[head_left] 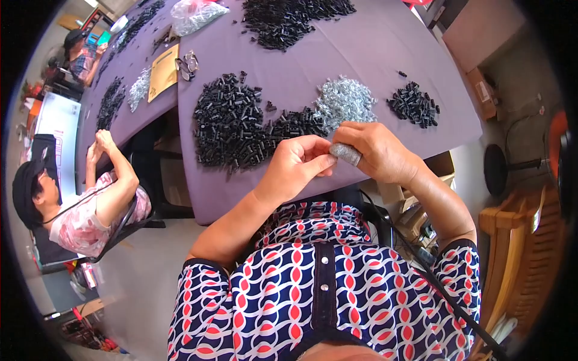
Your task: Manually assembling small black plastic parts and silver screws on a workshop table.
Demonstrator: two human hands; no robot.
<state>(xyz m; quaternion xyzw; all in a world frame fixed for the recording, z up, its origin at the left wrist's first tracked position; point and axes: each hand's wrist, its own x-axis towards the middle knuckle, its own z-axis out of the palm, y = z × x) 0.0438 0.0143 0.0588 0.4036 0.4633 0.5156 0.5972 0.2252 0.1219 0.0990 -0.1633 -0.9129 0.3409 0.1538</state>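
1. Before us spreads a mauve-covered table [289, 75]; a co-worker [99, 210] sits at our left, and slatted wooden furniture [506, 240] stands at our right.
2. We notice red lettering on a white panel [66, 114] past the co-worker.
3. Our left hand [298, 165] pinches thumb to forefinger, against the grey-wrapped digit [347, 154] of our curled-in right hand [382, 153]; we cannot tell what they grip.
4. Just beyond lie our black pieces [229, 123], with silvery pieces [346, 102] beside them and a smaller black heap [414, 105] apart, rightward.
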